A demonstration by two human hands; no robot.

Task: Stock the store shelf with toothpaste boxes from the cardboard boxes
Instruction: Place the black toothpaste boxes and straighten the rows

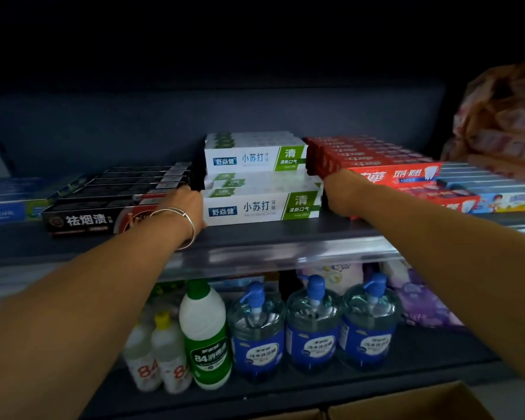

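Shelf (255, 237) first, since it's the biggest thing: dark metal, with a clear plastic strip along its front edge, and toothpaste lined up across it in blocks. Below it sits a lower shelf with blue pump bottles (314, 325) and a green-and-white disinfectant bottle (205, 334). At the bottom right corner you can just catch the rim of a cardboard box (412, 403), presumably where the stock comes from.

On the top shelf, left to right: blue boxes (3, 204) at the far left, black boxes (119, 192), the white-and-green toothpaste boxes (261, 204) stacked two high in the middle, then red boxes (376, 165), and some kids' ones at the right end.

Both arms reach in at the white-and-green stack. The left hand (188, 204), silver bangle (179, 225) on the wrist, is pressed up against the left end of the lower front box, and the right hand (340, 192) is against its right end. The fingers are hidden behind the boxes, so honestly I can't say whether either one is curled round anything or just flat against it.

My guess is she's squaring up the stack. These cartons should be light and stiff-ish but easy to dent, with glossy sides, so squeezing from both short ends and sliding seems the sensible hold.
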